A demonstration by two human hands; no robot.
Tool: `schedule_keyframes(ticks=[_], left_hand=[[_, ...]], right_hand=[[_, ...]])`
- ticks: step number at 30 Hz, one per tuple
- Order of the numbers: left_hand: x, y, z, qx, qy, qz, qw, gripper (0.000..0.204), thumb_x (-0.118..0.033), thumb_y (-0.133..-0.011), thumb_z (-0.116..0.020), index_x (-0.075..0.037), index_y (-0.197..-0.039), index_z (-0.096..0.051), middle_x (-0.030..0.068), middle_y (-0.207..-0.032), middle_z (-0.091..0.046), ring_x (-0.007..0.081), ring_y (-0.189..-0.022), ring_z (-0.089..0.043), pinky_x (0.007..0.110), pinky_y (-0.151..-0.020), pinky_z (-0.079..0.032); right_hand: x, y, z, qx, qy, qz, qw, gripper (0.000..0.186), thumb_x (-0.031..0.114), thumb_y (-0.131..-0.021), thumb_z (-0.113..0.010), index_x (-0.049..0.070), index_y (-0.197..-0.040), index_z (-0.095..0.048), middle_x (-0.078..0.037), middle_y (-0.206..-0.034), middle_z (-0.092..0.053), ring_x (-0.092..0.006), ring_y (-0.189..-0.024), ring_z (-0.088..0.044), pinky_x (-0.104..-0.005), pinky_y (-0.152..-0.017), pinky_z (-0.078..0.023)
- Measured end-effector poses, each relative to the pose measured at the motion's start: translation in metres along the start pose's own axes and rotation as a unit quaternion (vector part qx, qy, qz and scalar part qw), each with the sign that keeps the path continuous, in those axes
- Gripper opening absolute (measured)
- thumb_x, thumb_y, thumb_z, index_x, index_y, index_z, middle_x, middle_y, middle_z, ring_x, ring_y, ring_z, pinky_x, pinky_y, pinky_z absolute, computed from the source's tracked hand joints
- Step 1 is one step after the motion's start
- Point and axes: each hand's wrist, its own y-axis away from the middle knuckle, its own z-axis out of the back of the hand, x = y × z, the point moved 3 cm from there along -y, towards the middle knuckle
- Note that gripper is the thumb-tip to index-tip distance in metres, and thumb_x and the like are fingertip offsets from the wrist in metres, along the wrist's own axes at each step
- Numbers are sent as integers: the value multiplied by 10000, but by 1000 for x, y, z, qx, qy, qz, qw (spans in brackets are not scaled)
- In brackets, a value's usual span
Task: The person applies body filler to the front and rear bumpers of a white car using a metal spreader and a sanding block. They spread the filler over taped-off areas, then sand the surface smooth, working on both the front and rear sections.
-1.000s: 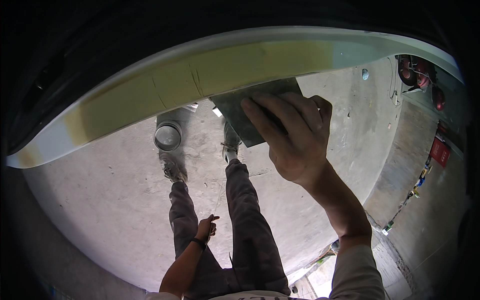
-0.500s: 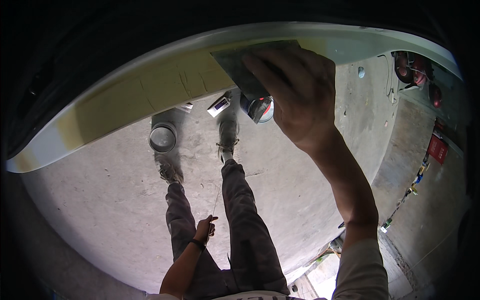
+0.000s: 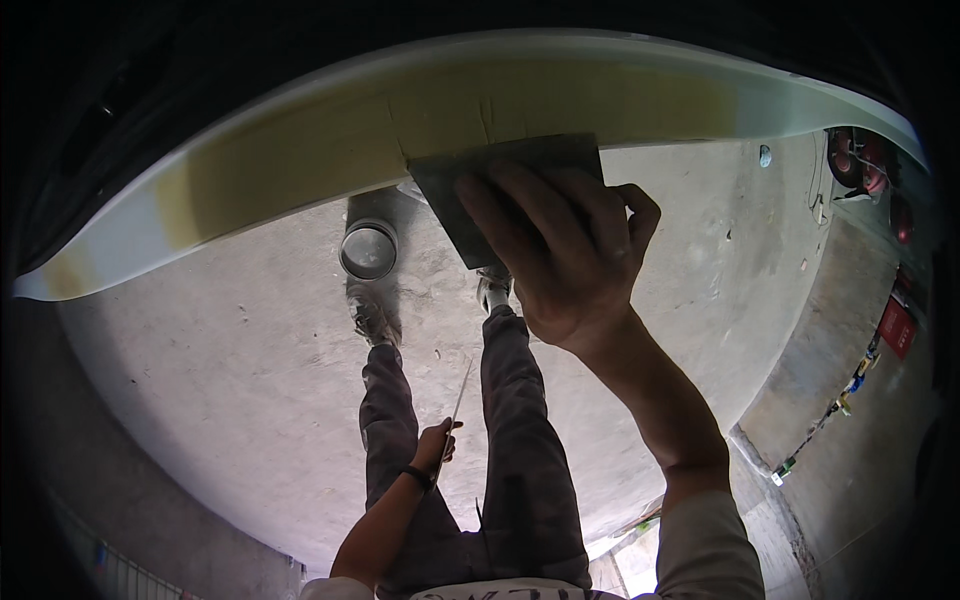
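Concrete floor [image 3: 250, 310] beneath yellowed panel [image 3: 300, 150]; right hand [image 3: 575, 250] clamped on dark plate [image 3: 436, 175], lower than before, left hand [image 3: 434, 446] around thin strip [image 3: 463, 385].

Workshop | bare concrete floor [image 3: 250, 400] | round tin [image 3: 369, 250] | pale panel [image 3: 300, 150] with yellowish patches

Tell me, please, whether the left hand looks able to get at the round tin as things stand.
Probably not without bending: the round tin stands on the floor just beyond the left shoe, while the left hand hangs by the legs, holding a thin item.
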Motion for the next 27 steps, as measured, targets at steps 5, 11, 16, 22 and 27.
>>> schedule_keyframes(ticks=[5, 11, 16, 22, 27], left_hand=[[0, 5, 8, 28, 20, -15, 999, 514, -416, -1115, -448, 17, -1348, -597, -55, -515, -270, 91, -416, -254, 290, -438, -211], [-3, 7, 9, 24, 5, -17, 1000, 510, -412, -1117, -432, 13, -1350, -591, -53, -519, -280, 92, -411, -259, 290, -435, -221], [-3, 9, 9, 39, 1, -24, 999, 506, -408, -1117, -429, 16, -1341, -593, -49, -524, -300, 91, -413, -269, 290, -436, -231], [-1, 8, 10, 35, 26, -16, 999, 489, -405, -1115, -441, 7, -1318, -608, -49, -531, -304, 92, -423, -276, 291, -438, -234], [-3, 5, 6, 27, 22, -29, 999, 544, -459, -1112, -451, 14, -1323, -619, -35, -508, -276, 98, -411, -252, 287, -436, -202]], right_hand=[[5, 6, 6, -64, 7, 8, 998, 377, 137, -855, -631, 200, -1190, -794, 39, -1250, -691, -169, -1069, -547, -395, -926, -337], [24, -5, 2, -15, 8, 8, 1000, 384, 137, -857, -635, 176, -1209, -785, 35, -1227, -704, -168, -1056, -551, -404, -912, -335], [32, -11, -3, -11, 26, 11, 1000, 410, 118, -839, -630, 179, -1218, -776, 25, -1262, -686, -182, -1082, -537, -411, -928, -332], [40, -28, 13, 10, 5, 6, 1000, 410, 109, -841, -615, 176, -1209, -783, 38, -1263, -689, -189, -1082, -543, -407, -919, -346], [28, -64, 7, 3, 13, 11, 1000, 448, 61, -822, -673, 181, -1244, -762, 46, -1241, -687, -203, -1081, -560, -388, -927, -378]])
